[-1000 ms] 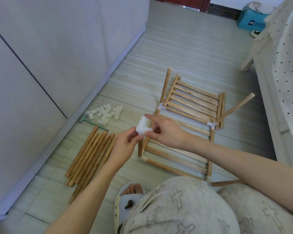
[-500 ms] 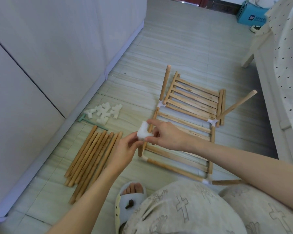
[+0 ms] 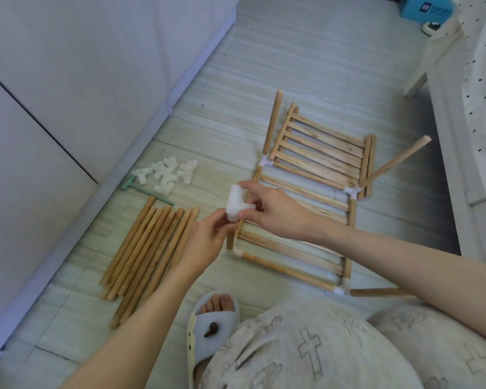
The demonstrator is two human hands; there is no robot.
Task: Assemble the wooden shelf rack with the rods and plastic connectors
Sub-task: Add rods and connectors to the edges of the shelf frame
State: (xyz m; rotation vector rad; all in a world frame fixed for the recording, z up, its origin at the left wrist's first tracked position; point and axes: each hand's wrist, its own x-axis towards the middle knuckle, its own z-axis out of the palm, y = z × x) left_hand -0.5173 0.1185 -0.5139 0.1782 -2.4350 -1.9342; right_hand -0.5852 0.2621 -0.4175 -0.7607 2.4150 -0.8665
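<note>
A white plastic connector (image 3: 235, 203) is held over the top of a short upright rod (image 3: 230, 241) at the near left corner of the rack frame (image 3: 292, 249). My right hand (image 3: 275, 211) pinches the connector from the right and top. My left hand (image 3: 208, 240) pinches its lower end from the left. The frame lies flat on the floor, with wooden slats, white corner connectors (image 3: 265, 161) and rods (image 3: 272, 122) sticking up at its corners. A second slatted panel (image 3: 320, 147) lies beyond it.
A bundle of loose wooden rods (image 3: 149, 248) lies on the floor to the left. Several white connectors (image 3: 169, 175) and a green T-shaped tool (image 3: 143, 190) sit beside the cabinet (image 3: 68, 80). A bed (image 3: 474, 108) borders the right. My slippered foot (image 3: 213, 324) is below.
Both hands, with the connector, have come down a little toward the top of the upright rod at the frame's near left corner. The view has tilted slightly.
</note>
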